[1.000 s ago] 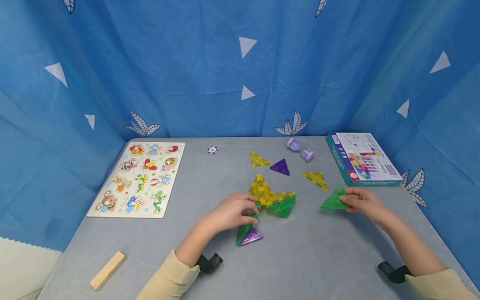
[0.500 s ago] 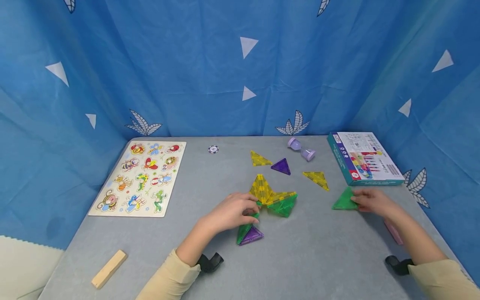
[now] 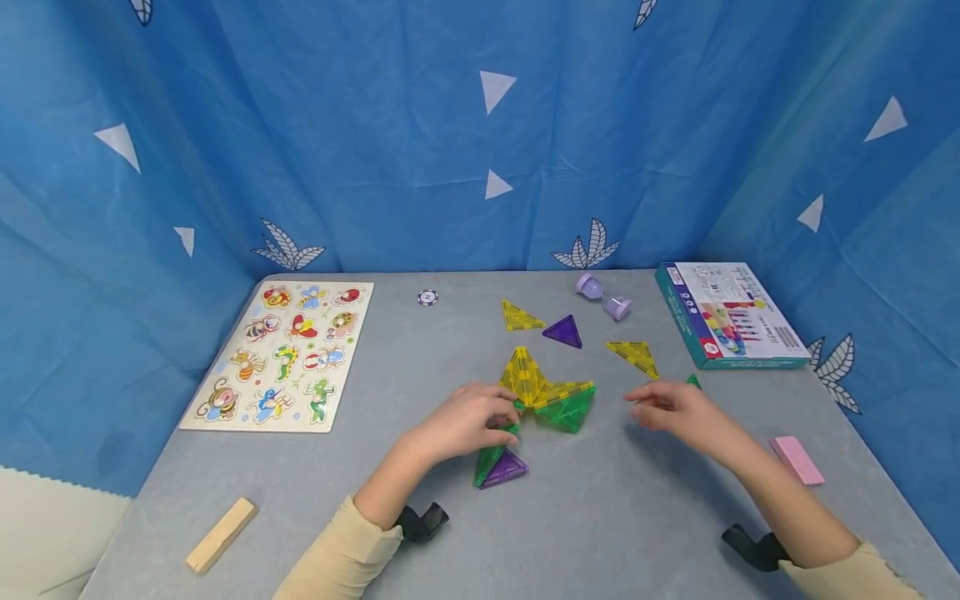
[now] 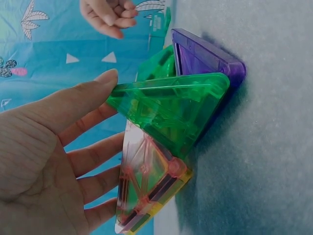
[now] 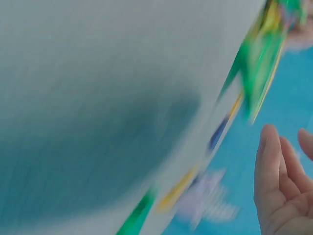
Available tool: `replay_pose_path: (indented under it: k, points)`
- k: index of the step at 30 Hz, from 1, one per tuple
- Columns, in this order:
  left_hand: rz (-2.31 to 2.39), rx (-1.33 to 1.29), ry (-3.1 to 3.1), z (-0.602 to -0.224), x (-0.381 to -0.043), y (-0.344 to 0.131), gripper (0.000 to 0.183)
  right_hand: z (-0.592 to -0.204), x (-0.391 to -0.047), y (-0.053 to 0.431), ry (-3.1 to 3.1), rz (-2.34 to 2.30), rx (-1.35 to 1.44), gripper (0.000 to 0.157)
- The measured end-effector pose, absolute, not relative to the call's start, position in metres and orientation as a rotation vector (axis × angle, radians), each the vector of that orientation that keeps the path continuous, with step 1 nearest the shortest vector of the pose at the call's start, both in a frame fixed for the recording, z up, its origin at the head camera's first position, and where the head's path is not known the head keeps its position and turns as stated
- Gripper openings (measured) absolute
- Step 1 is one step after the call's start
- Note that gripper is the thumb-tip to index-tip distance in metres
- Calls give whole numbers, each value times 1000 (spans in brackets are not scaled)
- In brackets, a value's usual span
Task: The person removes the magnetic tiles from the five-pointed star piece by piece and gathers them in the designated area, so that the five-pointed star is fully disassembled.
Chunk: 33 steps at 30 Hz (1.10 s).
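A structure of triangular magnetic tiles stands mid-table, with yellow tiles (image 3: 525, 379) and a green tile (image 3: 567, 410) at its far side. My left hand (image 3: 468, 423) holds its near-left part; in the left wrist view the thumb lies at the tip of a green triangular tile (image 4: 171, 105), other fingers behind the structure. A purple tile (image 3: 504, 468) leans against that part, low at the tabletop. To the right, my right hand (image 3: 678, 414) hovers with nothing in it, fingers loosely bent. A loose green tile (image 3: 693, 381) shows just behind it, mostly hidden by the hand.
Loose yellow (image 3: 633, 357) and purple tiles (image 3: 563, 331) lie behind the structure, near a lilac hourglass (image 3: 603, 297). A boxed game (image 3: 738, 317) is at back right, a pink block (image 3: 797, 460) at right. An insect puzzle board (image 3: 281, 358) and wooden block (image 3: 221, 535) lie left.
My right hand has released the green tile, leaving it on the table, and moved left toward the structure. The pink block has come into view. My left hand stays in place.
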<state>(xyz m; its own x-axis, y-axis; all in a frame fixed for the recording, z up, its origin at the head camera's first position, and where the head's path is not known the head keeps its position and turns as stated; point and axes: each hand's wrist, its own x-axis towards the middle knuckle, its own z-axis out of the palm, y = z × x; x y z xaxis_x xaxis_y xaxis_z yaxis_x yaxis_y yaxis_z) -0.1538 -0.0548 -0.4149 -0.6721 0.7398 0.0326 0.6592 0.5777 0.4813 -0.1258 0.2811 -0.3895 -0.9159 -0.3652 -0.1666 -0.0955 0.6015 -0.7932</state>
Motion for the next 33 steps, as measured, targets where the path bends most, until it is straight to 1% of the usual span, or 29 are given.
replay_pose_path:
  k: [5, 9, 14, 16, 21, 27, 30, 33]
  points:
    - [682, 1140, 2634, -413, -154, -55, 22, -405, -122, 223, 2242, -1315, -506, 34]
    - [667, 1138, 2641, -412, -154, -55, 21, -425, -126, 188, 2118, -1318, -502, 32]
    - [666, 1169, 2659, -414, -154, -55, 20, -441, -136, 158, 2130, -1229, -493, 23]
    - [674, 1179, 2658, -414, -154, -55, 20, -443, -139, 151, 2150, -1195, -495, 22]
    - [692, 1187, 2647, -414, -155, -55, 18, -441, -139, 139, 2232, -1089, -469, 25]
    - [731, 1168, 2644, -415, -156, -57, 18, -433, -135, 130, 2383, -852, -608, 24]
    - [740, 1166, 2637, -416, -157, -57, 18, -431, -133, 127, 2424, -799, -634, 27]
    - [766, 1170, 2628, -415, -157, -57, 18, -431, -131, 125, 2481, -734, -664, 26]
